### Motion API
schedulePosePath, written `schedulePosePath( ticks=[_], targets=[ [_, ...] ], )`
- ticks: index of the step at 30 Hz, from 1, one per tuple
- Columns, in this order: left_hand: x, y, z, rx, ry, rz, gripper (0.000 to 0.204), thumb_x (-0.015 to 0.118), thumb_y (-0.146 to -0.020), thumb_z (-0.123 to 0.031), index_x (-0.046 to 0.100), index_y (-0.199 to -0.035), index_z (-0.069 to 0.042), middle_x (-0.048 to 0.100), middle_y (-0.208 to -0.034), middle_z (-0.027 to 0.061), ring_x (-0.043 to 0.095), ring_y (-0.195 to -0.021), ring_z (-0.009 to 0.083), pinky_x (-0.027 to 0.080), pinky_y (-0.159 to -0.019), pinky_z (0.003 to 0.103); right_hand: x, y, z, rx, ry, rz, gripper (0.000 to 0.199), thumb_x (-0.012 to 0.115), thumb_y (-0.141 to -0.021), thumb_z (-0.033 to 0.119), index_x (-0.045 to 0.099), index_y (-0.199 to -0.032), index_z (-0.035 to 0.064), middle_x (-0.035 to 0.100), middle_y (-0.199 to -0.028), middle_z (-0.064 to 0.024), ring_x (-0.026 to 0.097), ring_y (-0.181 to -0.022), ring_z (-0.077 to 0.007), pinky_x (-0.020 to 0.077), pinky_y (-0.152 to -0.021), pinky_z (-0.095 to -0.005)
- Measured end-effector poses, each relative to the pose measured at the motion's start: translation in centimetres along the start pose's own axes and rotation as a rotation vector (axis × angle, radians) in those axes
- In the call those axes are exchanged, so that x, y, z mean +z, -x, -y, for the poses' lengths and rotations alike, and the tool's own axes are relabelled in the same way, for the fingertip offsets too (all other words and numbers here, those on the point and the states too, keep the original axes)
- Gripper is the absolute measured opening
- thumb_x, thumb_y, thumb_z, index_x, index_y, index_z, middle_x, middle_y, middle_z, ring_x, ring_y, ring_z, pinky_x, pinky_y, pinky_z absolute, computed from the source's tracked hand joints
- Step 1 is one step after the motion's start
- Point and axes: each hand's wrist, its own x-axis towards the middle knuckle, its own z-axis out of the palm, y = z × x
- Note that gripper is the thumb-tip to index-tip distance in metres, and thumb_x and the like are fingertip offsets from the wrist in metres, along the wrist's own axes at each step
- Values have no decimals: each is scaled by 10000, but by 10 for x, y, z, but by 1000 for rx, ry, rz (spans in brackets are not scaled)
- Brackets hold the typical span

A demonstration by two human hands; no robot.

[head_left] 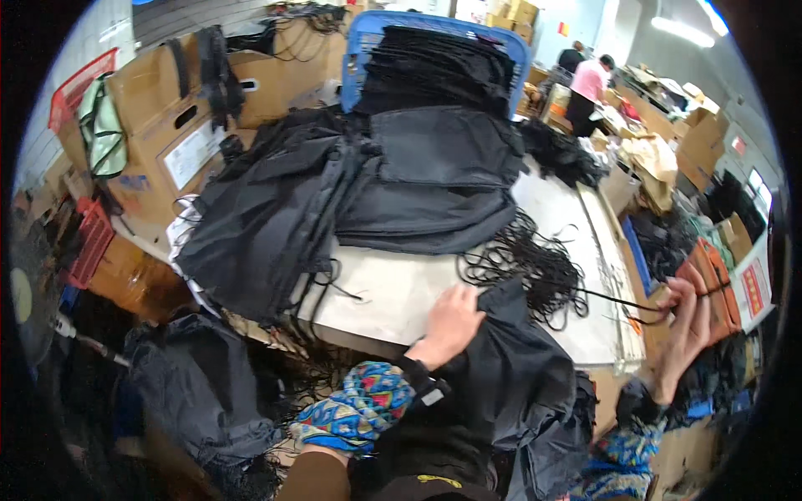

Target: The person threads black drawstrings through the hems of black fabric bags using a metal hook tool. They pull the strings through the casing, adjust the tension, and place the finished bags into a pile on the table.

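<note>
- Left hand point(454, 324): fingers on black fabric piece point(522, 367) at white table's point(388, 288) near edge; cannot tell whether pinching.
- Right hand point(685, 326): pinches black cord point(618, 298), which extends toward tangled cord heap point(535, 271).

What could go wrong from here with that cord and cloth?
1. The black cord in the right hand runs from a tangled heap of cords; pulling could knot it or drag others along.
2. The black cloth under the left hand drapes over the edge of the table, so it might slip off if released.
3. The heap seems close to that cloth; loops might catch on it.
</note>
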Motion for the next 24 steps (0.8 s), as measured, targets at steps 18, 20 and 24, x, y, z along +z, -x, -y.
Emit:
schedulePosePath(
  ticks=[18,20,24],
  targets=[
    [-290,52,187,-428,222,-1321,220,591,-909,-197,643,-866,13,607,-779,31,486,-718,117,417,-678,264,-260,67,-251,312,671,-68,403,412,-950,97,461,-1349,71,626,-1148,-67,457,-603,-117,430,-575,-235],
    [-319,98,232,-530,254,-1466,237,586,-911,-197,645,-932,32,651,-881,68,516,-773,139,440,-730,296,-251,87,-270,537,647,-104,369,437,-966,147,485,-1322,63,653,-1036,-62,450,-552,-94,407,-496,-218],
    [-331,158,294,-989,-139,-1057,322,590,-874,-185,582,-1086,58,623,-1023,207,592,-910,346,440,-828,386,-197,111,-295,466,439,-48,323,471,-972,145,526,-1272,39,618,-862,-45,427,-554,-41,355,-462,-194]
  ],
)
